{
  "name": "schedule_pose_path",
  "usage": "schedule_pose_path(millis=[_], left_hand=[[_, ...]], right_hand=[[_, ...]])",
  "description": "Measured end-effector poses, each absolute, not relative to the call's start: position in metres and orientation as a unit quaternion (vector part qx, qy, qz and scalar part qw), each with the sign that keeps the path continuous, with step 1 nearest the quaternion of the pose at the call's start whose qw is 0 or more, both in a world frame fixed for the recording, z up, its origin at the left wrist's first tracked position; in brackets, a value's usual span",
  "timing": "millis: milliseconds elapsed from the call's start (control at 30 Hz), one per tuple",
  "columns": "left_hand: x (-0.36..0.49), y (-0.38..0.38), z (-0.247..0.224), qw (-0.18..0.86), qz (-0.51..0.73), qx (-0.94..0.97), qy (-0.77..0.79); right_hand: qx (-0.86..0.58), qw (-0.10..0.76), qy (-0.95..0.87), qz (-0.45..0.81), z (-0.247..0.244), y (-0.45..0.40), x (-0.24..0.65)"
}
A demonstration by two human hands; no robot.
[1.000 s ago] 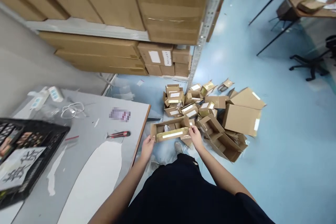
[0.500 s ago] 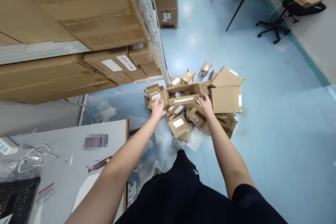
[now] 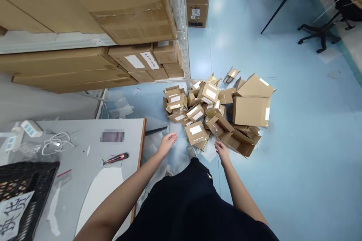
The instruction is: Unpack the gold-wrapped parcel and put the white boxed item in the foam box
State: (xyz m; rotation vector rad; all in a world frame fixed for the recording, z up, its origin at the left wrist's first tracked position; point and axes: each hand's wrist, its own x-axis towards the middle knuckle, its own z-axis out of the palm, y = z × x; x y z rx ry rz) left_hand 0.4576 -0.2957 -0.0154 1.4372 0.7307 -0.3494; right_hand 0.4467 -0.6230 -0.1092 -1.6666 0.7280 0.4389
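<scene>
Both hands hang over the floor on the near side of a heap of cardboard boxes, holding nothing. My left hand (image 3: 167,144) has its fingers extended, left of a small box with a white label (image 3: 195,132). My right hand (image 3: 222,151) is apart from the boxes, fingers loosely bent and spread, just below a long open carton (image 3: 233,135). In the heap lie several small labelled boxes, among them a box with a white label (image 3: 209,92) at the back. A larger carton with raised flaps (image 3: 251,110) sits at the right.
Left of me is a grey table (image 3: 97,158) with a utility knife (image 3: 115,159), a white cable (image 3: 58,143) and a black crate (image 3: 42,180). Beyond it, a metal shelf post (image 3: 181,26) holds large cartons (image 3: 135,5). A tall open box (image 3: 197,2) and an office chair (image 3: 322,32) stand farther off.
My hands have let go of the open box they held by its edges; it now rests among the heap. Both hands have drawn back toward me. The view has shifted left.
</scene>
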Motion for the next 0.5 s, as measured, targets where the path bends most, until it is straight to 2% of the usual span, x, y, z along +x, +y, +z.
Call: schedule_pose_path(millis=[267, 500], left_hand=[[0.406, -0.281, 0.026, 0.695, -0.049, 0.640, 0.325], [0.339, -0.275, 0.095, 0.680, 0.102, 0.651, 0.322]], right_hand=[[-0.759, 0.601, 0.132, 0.214, -0.077, -0.579, 0.481], [-0.753, 0.614, -0.032, 0.236, -0.039, -0.502, 0.512]])
